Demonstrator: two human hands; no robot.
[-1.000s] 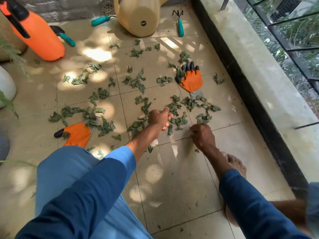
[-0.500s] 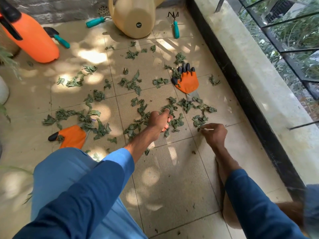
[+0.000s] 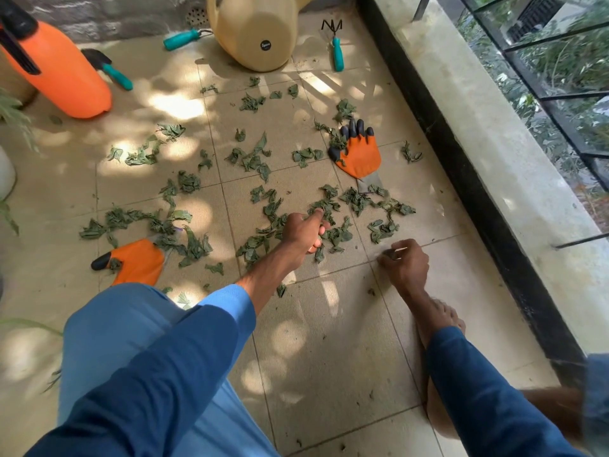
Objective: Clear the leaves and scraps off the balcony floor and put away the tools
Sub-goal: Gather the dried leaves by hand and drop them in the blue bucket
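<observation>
Torn green leaves lie scattered over the beige balcony tiles. My left hand is curled into a fist in the middle of the leaf pile, thumb stretched onto a leaf, with green bits at its fingers. To its right, my right hand pinches a small scrap at a tile joint. Two orange gloves lie among the leaves: one with black claws at the right, one beside my left knee. Teal-handled tools lie at the back: a hand rake, a second tool, and a small shovel.
A beige watering can and an orange sprayer stand at the back. A raised concrete ledge with a black base and railing runs along the right. My bare foot rests behind the right hand. Plant fronds reach in from the left.
My right hand shifted rightward along the tile joint and now pinches a scrap. The left hand stayed in the leaf pile. The view drifted slightly.
</observation>
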